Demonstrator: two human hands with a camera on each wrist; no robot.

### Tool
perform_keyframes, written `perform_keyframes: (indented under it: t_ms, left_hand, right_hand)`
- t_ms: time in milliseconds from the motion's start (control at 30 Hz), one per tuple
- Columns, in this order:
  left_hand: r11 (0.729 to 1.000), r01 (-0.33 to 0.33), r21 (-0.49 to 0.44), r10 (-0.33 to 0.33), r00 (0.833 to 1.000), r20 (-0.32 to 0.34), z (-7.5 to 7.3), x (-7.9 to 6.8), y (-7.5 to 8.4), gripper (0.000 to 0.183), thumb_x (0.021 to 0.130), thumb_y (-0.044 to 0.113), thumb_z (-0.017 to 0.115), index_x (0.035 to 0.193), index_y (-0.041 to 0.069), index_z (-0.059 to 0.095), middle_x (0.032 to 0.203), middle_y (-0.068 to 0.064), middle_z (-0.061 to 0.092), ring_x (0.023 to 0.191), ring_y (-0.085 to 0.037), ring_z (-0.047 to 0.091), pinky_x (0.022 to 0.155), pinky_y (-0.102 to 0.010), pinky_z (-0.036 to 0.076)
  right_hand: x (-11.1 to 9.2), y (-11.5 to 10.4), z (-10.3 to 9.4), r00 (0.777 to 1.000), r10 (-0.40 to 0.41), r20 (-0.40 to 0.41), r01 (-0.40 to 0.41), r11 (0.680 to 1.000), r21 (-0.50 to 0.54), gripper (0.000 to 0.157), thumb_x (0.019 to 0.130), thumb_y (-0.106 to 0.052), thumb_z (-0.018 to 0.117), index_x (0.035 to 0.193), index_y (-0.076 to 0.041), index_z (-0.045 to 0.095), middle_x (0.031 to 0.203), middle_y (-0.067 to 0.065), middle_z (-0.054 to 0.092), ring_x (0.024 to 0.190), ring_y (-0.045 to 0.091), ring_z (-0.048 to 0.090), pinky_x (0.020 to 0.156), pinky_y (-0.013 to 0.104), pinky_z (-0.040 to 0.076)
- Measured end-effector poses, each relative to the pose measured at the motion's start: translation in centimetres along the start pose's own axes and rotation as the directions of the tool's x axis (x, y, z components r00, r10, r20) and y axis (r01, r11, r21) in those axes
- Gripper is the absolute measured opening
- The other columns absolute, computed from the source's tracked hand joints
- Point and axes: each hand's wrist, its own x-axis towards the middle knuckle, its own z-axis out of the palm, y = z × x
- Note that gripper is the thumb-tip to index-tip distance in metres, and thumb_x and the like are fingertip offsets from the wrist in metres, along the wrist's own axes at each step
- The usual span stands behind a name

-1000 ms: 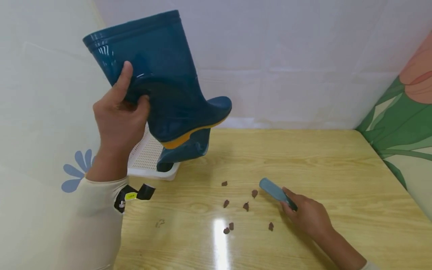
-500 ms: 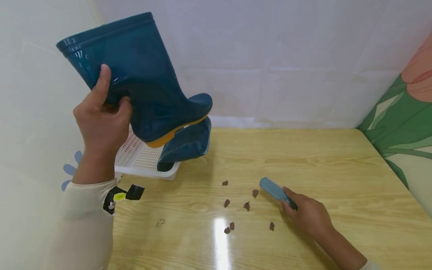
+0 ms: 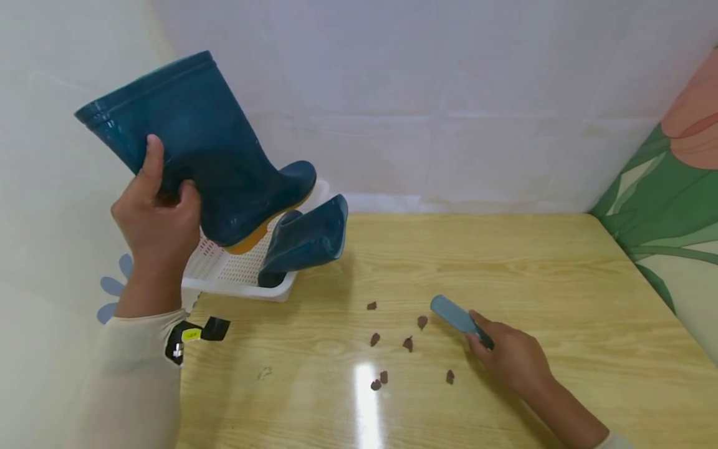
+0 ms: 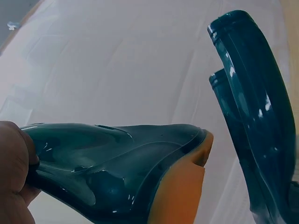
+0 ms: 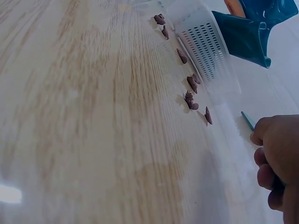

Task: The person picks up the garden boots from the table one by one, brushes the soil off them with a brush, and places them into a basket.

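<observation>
High at the left, my left hand (image 3: 159, 224) grips a dark blue-green rain boot (image 3: 185, 149) round its shaft. The boot hangs tilted in the air, its yellow-orange sole (image 4: 177, 191) facing down. Below it, a second rain boot (image 3: 311, 237) lies in a white perforated basket (image 3: 238, 288), its shaft sticking out over the right rim. My right hand (image 3: 513, 362) holds a brush by the handle, low over the table; the blue-grey back of the brush (image 3: 451, 313) faces up. Pale bristles show faintly under the brush (image 5: 247, 120) in the right wrist view.
Several small brown clumps (image 3: 408, 343) are scattered on the wood-grain table (image 3: 533, 262) between basket and brush. A white sheet (image 3: 477, 112) hangs behind the table. A wall with a painted flower (image 3: 698, 140) stands at the right.
My left hand has carried the boot left and a little lower, so more of the basket and second boot shows. My right hand and the brush stay put.
</observation>
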Motion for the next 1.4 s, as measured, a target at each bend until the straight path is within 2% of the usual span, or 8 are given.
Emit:
perform_keyframes:
  t_ms: [167,267,400,600,867,1100,1200,1400]
  left_hand:
    - [0.999,0.015,0.029,-0.014,1.0,-0.025,-0.1,-0.8,-1.6,0.049,0.098,0.008,0.063,0.146,0.01,0.054,0.075,-0.024,0.056,0.066,0.001,0.036,0.064,-0.017,0.03]
    - [0.999,0.025,0.029,-0.025,0.999,-0.023,-0.2,-1.4,-2.2,0.05,0.097,0.005,0.063,0.146,0.009,0.055,0.076,-0.024,0.056,0.067,0.002,0.038,0.064,-0.015,0.031]
    - [0.998,0.027,0.053,-0.026,0.999,-0.024,-0.3,-2.0,-2.5,0.049,0.097,0.0,0.062,0.145,0.007,0.055,0.073,-0.026,0.053,0.068,0.005,0.035,0.065,-0.015,0.03]
    - [0.993,0.076,0.085,-0.073,0.997,-0.04,-0.2,-3.0,-3.2,0.05,0.097,0.0,0.063,0.145,0.014,0.055,0.074,-0.028,0.052,0.068,0.005,0.034,0.065,-0.015,0.03]
    - [0.988,0.117,0.105,-0.113,0.993,-0.045,-0.3,-4.4,-5.5,0.051,0.098,0.005,0.063,0.146,0.02,0.055,0.085,-0.031,0.061,0.071,-0.018,0.043,0.066,-0.016,0.032]
    - [0.965,0.207,0.16,-0.197,0.977,-0.075,-0.2,-5.3,-6.2,0.05,0.099,0.01,0.063,0.145,0.026,0.053,0.092,-0.03,0.065,0.074,-0.018,0.046,0.067,-0.016,0.031]
    - [0.957,0.238,0.164,-0.225,0.97,-0.092,0.0,-5.6,-6.5,0.049,0.099,0.011,0.063,0.145,0.026,0.054,0.094,-0.029,0.065,0.078,-0.023,0.051,0.069,-0.015,0.031]
    - [0.955,0.23,0.19,-0.217,0.972,-0.087,0.1,-6.3,-7.3,0.048,0.1,0.014,0.064,0.145,0.026,0.054,0.094,-0.028,0.066,0.087,-0.035,0.061,0.076,-0.01,0.035]
  right_hand:
    - [0.0,0.0,0.0,1.0,0.016,0.016,-0.016,1.0,-0.002,0.046,0.088,-0.021,0.081,0.131,-0.005,0.07,0.096,0.014,0.076,0.056,0.007,0.045,0.044,0.024,0.032]
    - [0.0,0.0,0.0,1.0,0.018,0.02,-0.018,1.0,-0.006,0.047,0.088,-0.021,0.081,0.131,-0.006,0.07,0.094,0.012,0.076,0.055,0.006,0.043,0.044,0.024,0.032]
    - [-0.1,-0.1,0.0,1.0,0.015,0.021,-0.015,1.0,-0.007,0.047,0.089,-0.021,0.081,0.131,-0.006,0.07,0.091,0.01,0.076,0.054,0.005,0.041,0.044,0.024,0.032]
    - [-0.1,-0.1,0.1,1.0,0.008,0.009,-0.008,1.0,-0.005,0.047,0.088,-0.02,0.082,0.131,-0.005,0.07,0.09,0.01,0.076,0.053,0.004,0.041,0.043,0.023,0.032]
    - [-0.2,0.0,0.5,1.0,0.004,0.007,-0.004,1.0,-0.013,0.048,0.087,-0.022,0.082,0.13,-0.005,0.071,0.088,0.01,0.075,0.051,0.003,0.037,0.042,0.022,0.03]
    - [-0.2,-0.1,0.6,1.0,-0.008,0.008,0.008,1.0,-0.015,0.048,0.087,-0.022,0.082,0.13,-0.005,0.071,0.093,0.014,0.076,0.052,0.003,0.041,0.042,0.022,0.031]
    - [-0.2,-0.1,0.6,1.0,-0.006,0.011,0.006,1.0,-0.018,0.048,0.087,-0.022,0.083,0.13,-0.004,0.071,0.092,0.013,0.076,0.052,0.003,0.041,0.042,0.021,0.031]
    - [-0.2,-0.2,0.3,1.0,0.011,0.017,-0.011,1.0,-0.012,0.047,0.088,-0.021,0.082,0.13,-0.005,0.071,0.092,0.012,0.076,0.053,0.004,0.041,0.043,0.023,0.032]
